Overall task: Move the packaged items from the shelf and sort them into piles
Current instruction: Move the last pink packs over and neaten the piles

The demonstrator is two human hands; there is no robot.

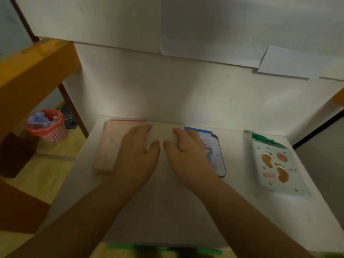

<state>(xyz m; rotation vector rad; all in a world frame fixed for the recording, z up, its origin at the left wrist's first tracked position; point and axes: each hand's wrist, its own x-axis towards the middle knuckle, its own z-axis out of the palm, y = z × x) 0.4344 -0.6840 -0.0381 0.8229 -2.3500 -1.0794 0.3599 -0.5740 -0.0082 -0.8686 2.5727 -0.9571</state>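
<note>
Left hand [137,151] lies flat on the pink pile [111,146]; right hand [188,153], fingers relaxed, rests on the blue-tagged pile [214,151]. Square each stack's edges before releasing. Green-tagged pile [275,164] lies far right.

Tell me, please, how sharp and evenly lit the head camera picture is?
Head view: soft all over, with smeared print on the right package; a bright patch lights the wall above the white table, while the corners fall dim; the wide lens bows the edges; the left hand and right hand look dark, slightly blurred.
</note>
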